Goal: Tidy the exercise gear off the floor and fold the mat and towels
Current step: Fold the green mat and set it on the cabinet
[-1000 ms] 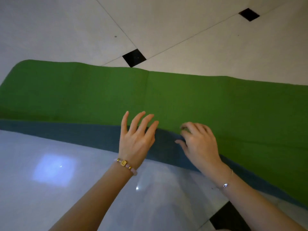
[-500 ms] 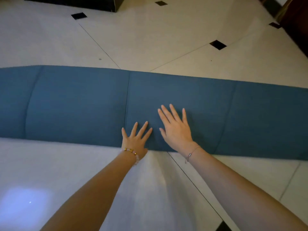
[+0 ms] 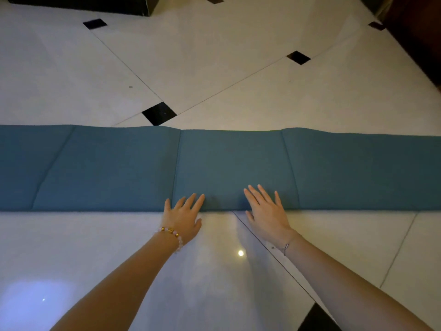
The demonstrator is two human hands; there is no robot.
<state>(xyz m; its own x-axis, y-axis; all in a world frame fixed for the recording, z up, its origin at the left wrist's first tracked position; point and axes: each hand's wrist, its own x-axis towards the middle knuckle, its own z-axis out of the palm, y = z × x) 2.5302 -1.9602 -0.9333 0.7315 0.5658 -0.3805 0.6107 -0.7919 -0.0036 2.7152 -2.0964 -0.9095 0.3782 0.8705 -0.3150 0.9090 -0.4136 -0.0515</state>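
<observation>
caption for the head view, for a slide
Left hand and right hand, fingers straight, rest on the near edge of a long teal exercise mat on a white tiled floor.

Glossy pale tiled floor with small black diamond insets.

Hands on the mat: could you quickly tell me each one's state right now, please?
Left hand: open, straight fingers on the blue mat at its near edge.
Right hand: open, also flat on it.

The mat is running off both side edges — its ends lying out of view; a dark block is getting cropped by the top edge.
</observation>
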